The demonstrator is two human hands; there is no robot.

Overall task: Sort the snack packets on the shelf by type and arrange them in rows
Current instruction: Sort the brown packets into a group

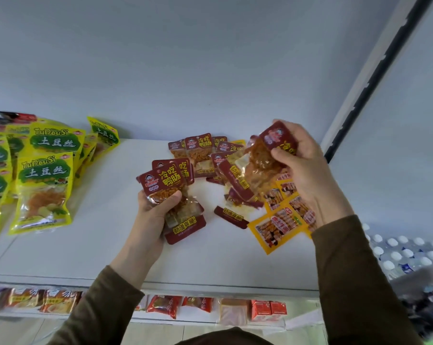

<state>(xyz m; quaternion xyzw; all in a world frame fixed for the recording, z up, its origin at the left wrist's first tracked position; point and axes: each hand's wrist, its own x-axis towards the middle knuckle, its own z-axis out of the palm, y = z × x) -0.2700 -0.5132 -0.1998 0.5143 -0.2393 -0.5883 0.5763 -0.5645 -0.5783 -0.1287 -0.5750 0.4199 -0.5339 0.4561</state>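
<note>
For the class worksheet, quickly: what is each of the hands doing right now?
Left hand: holds a dark red packet, thumb across its front.
Right hand: grips another red packet raised above the pile.

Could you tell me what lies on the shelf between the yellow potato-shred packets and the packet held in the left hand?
In the head view, only bare white shelf lies between the yellow packets and the dark red packet in the left hand.

The red snack packets (200,155) are shiny plastic with see-through parts. The yellow packets (45,192) are shiny, crinkly plastic too. The shelf (106,245) is smooth, white and not shiny. The brown sleeves (354,282) look like soft, dull cloth.
</note>
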